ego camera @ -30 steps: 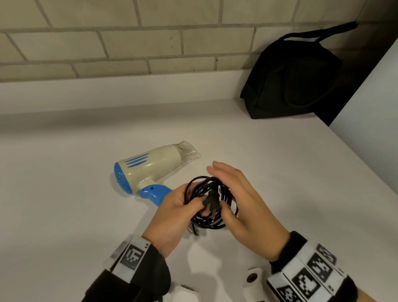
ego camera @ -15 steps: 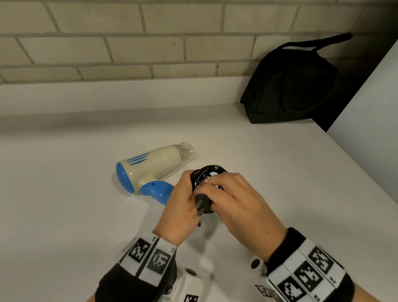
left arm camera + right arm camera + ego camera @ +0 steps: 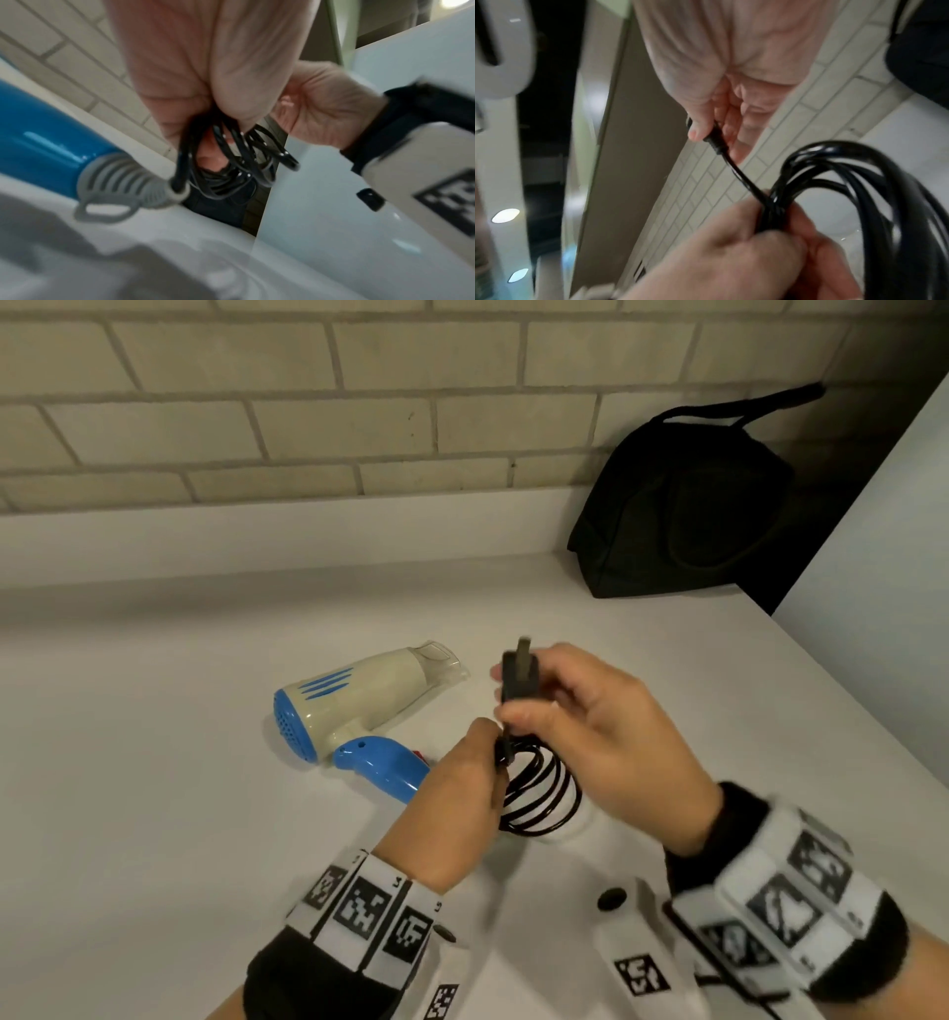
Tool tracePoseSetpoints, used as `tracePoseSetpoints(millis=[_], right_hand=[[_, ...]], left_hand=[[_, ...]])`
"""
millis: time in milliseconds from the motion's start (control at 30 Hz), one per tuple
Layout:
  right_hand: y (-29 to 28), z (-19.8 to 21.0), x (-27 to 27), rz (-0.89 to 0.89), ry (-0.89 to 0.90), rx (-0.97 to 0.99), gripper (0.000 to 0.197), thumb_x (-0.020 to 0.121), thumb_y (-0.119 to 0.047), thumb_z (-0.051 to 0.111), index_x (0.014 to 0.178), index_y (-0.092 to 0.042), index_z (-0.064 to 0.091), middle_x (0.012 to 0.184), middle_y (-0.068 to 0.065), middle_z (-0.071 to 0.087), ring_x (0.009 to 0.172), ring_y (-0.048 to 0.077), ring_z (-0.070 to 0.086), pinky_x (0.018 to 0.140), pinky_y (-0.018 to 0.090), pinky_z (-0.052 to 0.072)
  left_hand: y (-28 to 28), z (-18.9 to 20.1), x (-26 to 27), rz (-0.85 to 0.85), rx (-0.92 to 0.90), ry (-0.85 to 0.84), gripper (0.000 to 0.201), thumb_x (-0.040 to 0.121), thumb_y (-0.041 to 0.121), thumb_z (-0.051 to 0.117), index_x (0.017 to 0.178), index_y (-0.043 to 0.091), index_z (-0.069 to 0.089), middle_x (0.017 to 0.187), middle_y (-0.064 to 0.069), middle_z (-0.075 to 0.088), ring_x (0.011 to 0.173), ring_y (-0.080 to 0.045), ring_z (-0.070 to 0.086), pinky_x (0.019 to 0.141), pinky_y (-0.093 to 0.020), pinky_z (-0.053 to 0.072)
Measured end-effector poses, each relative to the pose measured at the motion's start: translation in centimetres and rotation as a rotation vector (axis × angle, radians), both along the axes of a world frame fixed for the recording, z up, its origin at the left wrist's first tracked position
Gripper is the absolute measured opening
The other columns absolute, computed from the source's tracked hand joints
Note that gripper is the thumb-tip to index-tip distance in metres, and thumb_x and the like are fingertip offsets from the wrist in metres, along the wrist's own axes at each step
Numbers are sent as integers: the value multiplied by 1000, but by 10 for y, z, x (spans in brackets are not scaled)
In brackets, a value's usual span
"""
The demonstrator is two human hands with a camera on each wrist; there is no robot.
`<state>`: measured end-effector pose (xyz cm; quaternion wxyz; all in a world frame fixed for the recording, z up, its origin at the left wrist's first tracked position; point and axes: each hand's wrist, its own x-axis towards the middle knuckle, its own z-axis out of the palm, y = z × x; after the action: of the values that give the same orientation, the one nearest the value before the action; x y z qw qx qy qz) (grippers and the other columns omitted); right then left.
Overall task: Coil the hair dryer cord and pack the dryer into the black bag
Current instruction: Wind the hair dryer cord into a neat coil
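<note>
From the head view, your left hand (image 3: 462,793) pinches the coiled cord (image 3: 544,793) above the bench (image 3: 154,814), while your right hand (image 3: 590,731) holds the plug (image 3: 519,672) upright, prongs up. The hair dryer (image 3: 354,706) lies mid-bench; the black bag (image 3: 683,505) stands at the far right corner. Left wrist view: fingers (image 3: 231,81) curl around the loops. Right wrist view: thumb and fingers (image 3: 731,113) clamp the plug end.
</note>
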<state>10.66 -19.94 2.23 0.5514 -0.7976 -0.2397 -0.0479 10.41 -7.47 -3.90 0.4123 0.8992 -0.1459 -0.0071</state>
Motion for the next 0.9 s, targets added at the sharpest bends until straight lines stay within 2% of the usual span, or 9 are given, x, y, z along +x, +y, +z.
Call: tracePoseSetpoints(millis=[133, 233, 333, 400, 533, 633, 767, 833, 900], right_hand=[[-3, 6, 32, -35, 382, 188, 9, 85, -8, 54, 90, -6, 61, 74, 1, 59, 60, 8, 61, 58, 13, 52], [-6, -13, 51, -46, 669, 154, 24, 84, -19, 58, 94, 2, 62, 70, 0, 62, 56, 6, 51, 51, 16, 42], [-6, -39, 50, -25, 952, 122, 24, 78, -24, 66, 90, -3, 65, 77, 6, 64, 71, 18, 53, 64, 25, 43], [-4, -55, 42, 2, 1055, 142, 32, 78, -25, 65, 97, 0, 64, 90, 14, 61, 83, 26, 55, 73, 30, 48], [-2, -66, 31, 30, 1021, 187, 28, 74, -37, 66, 87, -13, 61, 76, 5, 62, 76, 21, 55, 71, 33, 45], [-5, -62, 24, 19, 896, 135, 39, 72, -53, 58, 79, -15, 63, 76, 7, 63, 79, 25, 52, 77, 37, 39], [-9, -64, 15, 73, 811, 58, 89, 70, -78, 34, 93, 4, 62, 103, 26, 65, 97, 35, 61, 97, 41, 44], [-12, -64, 10, 112, 790, 76, 80, 69, -74, 45, 96, -1, 64, 100, 19, 69, 97, 28, 64, 95, 37, 45], [-12, -62, 4, 147, 777, 109, 40, 72, -44, 63, 92, -9, 66, 89, 3, 70, 85, 12, 66, 85, 25, 50]], left_hand=[[3, 12, 1, -112, 115, 58, 9, 90, 5, 36, 84, 10, 34, 81, -15, 58, 71, -23, 53, 71, -39, 44], [10, 15, -3, -195, 160, 34, 11, 93, 10, 35, 83, 13, 32, 81, -7, 51, 73, -21, 48, 73, -37, 41], [12, 14, -9, -250, 223, -13, 8, 93, 12, 32, 87, 17, 33, 79, 4, 42, 76, -17, 42, 70, -28, 36], [13, 11, -11, -235, 227, -71, 20, 91, 17, 28, 105, 10, 41, 102, -7, 51, 93, -24, 47, 78, -24, 32], [15, -2, -8, -201, 63, -92, 34, 76, 13, 27, 107, 18, 39, 102, 7, 37, 90, -7, 45, 83, -27, 44], [16, -7, -6, -131, -9, -104, 34, 79, 6, 33, 88, 39, 27, 98, 17, 27, 88, 12, 34, 81, -5, 34], [17, -8, -5, -31, -66, -62, 23, 88, 2, 37, 90, 24, 31, 94, 7, 32, 84, -2, 38, 73, -11, 37], [17, -10, -3, -13, -104, -21, 20, 90, 5, 38, 90, 24, 32, 97, 2, 37, 82, -8, 42, 65, -19, 40], [16, -12, 0, 7, -143, 14, 28, 91, 6, 39, 85, 33, 32, 102, -6, 43, 82, -14, 46, 58, -23, 39]])
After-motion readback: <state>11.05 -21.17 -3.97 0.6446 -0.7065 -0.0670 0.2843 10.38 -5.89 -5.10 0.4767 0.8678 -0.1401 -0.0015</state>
